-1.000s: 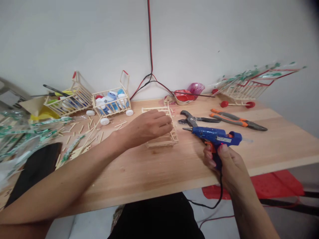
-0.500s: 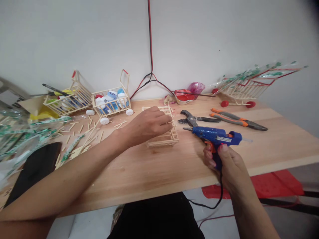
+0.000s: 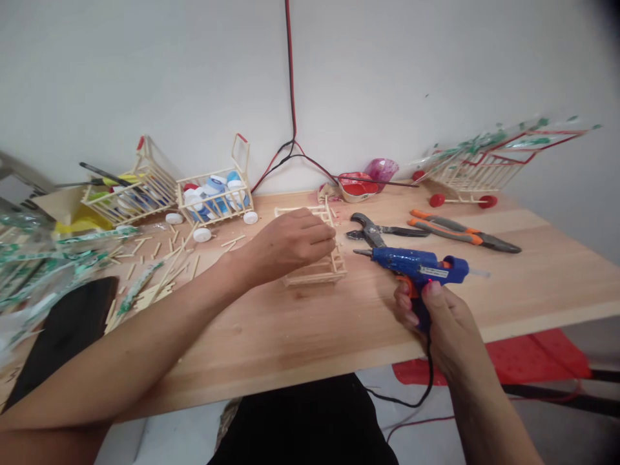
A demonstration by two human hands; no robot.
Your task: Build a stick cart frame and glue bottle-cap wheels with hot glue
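My right hand (image 3: 438, 307) is wrapped round the handle of a blue hot glue gun (image 3: 411, 261). Its nozzle points left, beside the small wooden stick frame (image 3: 314, 279), and a clear glue stick pokes out of its back. Over that frame, my left hand (image 3: 300, 239) is closed in a pinch, with its fingertips at the frame's right side. The hand covers much of the frame, and what the fingertips grip is hidden.
Pincers (image 3: 371, 229) and orange-handled pliers (image 3: 465, 232) lie behind the glue gun. A dish of red paint (image 3: 357, 187) stands by the wall. Stick-built carts (image 3: 216, 200) flank the work, one with red wheels (image 3: 487, 201). Loose sticks (image 3: 155, 290) and a black object (image 3: 62, 336) lie left.
Both hands stay nearly still. The glue gun has shifted very slightly left and down; the left hand keeps its place over the frame.
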